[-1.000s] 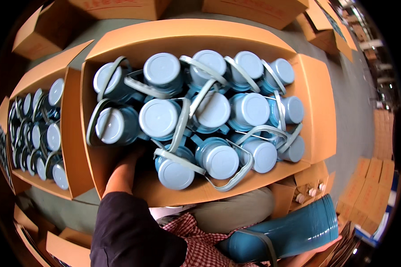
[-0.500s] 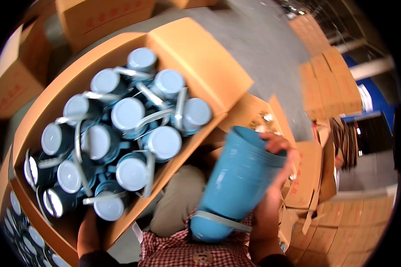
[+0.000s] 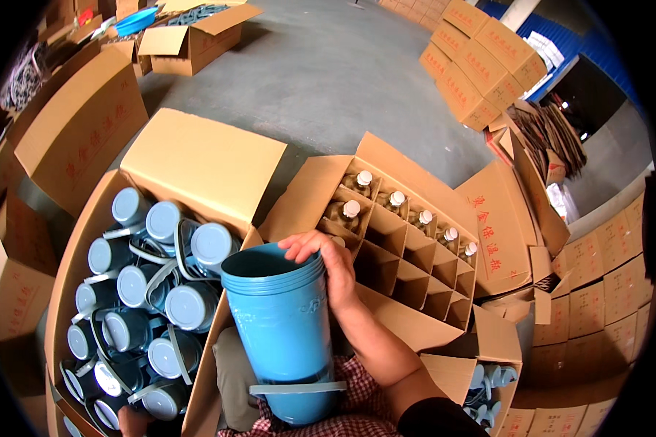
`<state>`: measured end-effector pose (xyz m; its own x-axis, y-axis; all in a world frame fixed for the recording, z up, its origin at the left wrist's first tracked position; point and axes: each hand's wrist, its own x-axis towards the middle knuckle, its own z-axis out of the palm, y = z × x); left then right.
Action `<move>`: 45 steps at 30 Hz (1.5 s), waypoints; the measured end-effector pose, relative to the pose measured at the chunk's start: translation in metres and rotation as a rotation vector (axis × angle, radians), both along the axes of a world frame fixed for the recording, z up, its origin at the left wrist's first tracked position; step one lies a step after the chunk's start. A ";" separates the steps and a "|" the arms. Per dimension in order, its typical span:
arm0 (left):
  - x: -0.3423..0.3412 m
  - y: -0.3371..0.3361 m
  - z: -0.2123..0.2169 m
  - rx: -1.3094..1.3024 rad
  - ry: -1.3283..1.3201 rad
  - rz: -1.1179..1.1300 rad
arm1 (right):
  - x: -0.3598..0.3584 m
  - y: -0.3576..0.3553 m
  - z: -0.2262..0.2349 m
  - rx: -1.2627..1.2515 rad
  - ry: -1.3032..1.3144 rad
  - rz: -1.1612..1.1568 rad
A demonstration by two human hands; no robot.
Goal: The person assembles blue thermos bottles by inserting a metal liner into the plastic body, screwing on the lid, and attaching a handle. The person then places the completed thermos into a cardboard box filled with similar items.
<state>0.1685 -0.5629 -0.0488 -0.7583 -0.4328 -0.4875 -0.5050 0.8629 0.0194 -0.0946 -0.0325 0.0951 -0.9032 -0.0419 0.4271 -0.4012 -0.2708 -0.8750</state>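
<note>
My right hand (image 3: 321, 262) is closed on the rim of a blue thermos casing (image 3: 280, 313), with its fingertips over the inner edge. The casing stands nearly upright in front of my checked apron, its open end up. A grey handle (image 3: 299, 388) crosses its lower end. At the lower left, my left hand (image 3: 131, 421) is by the near edge of a carton (image 3: 204, 393) full of blue jug-like thermos casings (image 3: 189, 306) with pale round ends and grey handles. Its fingers are hidden among them and the bottom edge of the picture.
Ahead on the right, a divided carton (image 3: 386, 309) holds several silvery glass flasks (image 3: 350, 210) with white tops. A smaller open carton (image 3: 503, 342) of blue-grey parts sits at the lower right. Stacked cartons (image 3: 481, 65) and flattened cardboard (image 3: 550, 142) stand farther right; another carton (image 3: 87, 138) is at left.
The view has swung, bringing the divided carton out in full. The casing in my right hand has tipped more upright. My left hand stays low by the carton of casings.
</note>
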 end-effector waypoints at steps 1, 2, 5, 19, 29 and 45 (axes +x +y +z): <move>-0.027 0.022 0.053 0.031 -0.001 0.095 | -0.003 0.007 -0.004 -0.025 -0.006 0.020; -0.043 0.033 0.079 -0.021 0.129 0.095 | -0.007 0.015 -0.003 -0.023 -0.019 0.012; -0.100 0.082 0.166 -0.108 0.477 0.028 | -0.027 0.044 -0.021 -0.106 -0.100 -0.025; -0.399 0.349 0.092 1.913 0.326 0.456 | -0.121 0.162 -0.155 1.438 -0.350 -0.550; -0.361 0.464 0.046 2.089 0.048 0.487 | -0.093 0.143 0.069 1.178 0.212 -0.621; -0.351 0.480 0.241 2.597 -0.300 -0.141 | -0.049 0.162 0.173 0.053 0.089 -0.258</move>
<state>-0.1821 -0.0832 0.1923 -0.5790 0.7816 0.2321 -0.6529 -0.6150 0.4422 -0.1434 0.1292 0.2682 -0.8462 0.1601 0.5083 -0.5265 -0.1041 -0.8438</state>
